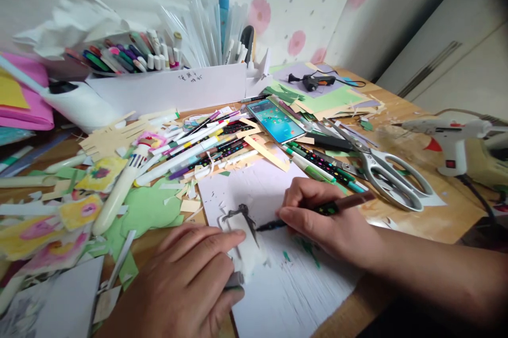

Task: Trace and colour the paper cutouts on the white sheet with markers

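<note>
My right hand [321, 216] is closed around a dark marker [329, 207] with coloured dots, held in a writing grip. Its black tip meets the right edge of a small white paper piece [248, 245], which has black ink along its far end and right side. With the index finger stretched out, my left hand [190, 274] presses that piece down. A grey marker cap [234, 281] is pinched between its curled fingers and thumb. Beneath both hands lies a white sheet [293, 295] with green and black marks.
Loose markers [198, 147] and paper scraps crowd the far side. A phone [275, 120] with a lit screen rests among them. To the right are large scissors [384, 174] and a white glue gun [452, 139]. Behind stands a white pen box [166, 89]; green paper [153, 206] lies left.
</note>
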Available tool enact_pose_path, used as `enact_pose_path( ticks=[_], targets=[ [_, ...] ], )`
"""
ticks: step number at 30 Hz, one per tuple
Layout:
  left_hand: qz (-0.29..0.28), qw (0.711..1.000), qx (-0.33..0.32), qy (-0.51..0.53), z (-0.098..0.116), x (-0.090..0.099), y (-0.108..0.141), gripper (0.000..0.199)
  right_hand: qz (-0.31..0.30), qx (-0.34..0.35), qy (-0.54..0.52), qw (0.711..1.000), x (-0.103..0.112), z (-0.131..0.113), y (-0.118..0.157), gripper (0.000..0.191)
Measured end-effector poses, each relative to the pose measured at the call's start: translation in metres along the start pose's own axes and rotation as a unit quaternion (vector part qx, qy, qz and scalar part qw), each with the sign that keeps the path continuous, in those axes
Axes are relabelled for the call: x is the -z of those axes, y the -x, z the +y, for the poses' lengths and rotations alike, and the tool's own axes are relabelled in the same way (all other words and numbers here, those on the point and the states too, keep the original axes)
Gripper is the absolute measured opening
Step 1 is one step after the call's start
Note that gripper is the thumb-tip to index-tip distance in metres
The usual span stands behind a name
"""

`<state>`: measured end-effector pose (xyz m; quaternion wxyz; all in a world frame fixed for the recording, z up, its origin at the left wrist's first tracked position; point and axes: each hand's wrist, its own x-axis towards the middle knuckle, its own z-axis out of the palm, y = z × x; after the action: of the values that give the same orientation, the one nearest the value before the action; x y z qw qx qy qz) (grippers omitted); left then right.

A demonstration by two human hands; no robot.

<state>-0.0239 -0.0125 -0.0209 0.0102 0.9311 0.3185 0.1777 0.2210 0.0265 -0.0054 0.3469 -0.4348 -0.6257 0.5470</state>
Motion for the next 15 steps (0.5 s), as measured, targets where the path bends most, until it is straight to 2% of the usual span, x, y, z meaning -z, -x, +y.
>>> enact_pose_path(
  ticks=[4,7,11,15],
  targets=[
    [0.014,1.0,-0.002,-0.002,-0.0014,-0.0026,0.003,0.014,-0.02,-0.001,-0.004,1.0,0.0007,-0.0018,-0.0012,0.025],
    [0.012,1.0,0.002,0.004,-0.0017,-0.0033,0.0038,0.013,0.0,0.005,-0.01,1.0,0.0012,-0.0007,-0.0014,0.025],
    [0.001,1.0,0.01,0.005,-0.0009,-0.0023,0.0027,0.013,-0.012,0.009,-0.022,1.0,0.001,0.0031,-0.0008,0.025],
    [-0.009,1.0,0.013,0.009,0.0003,-0.0008,0.0017,0.011,0.024,0.031,-0.007,0.999,0.0004,0.0049,-0.0004,0.022]
  ],
)
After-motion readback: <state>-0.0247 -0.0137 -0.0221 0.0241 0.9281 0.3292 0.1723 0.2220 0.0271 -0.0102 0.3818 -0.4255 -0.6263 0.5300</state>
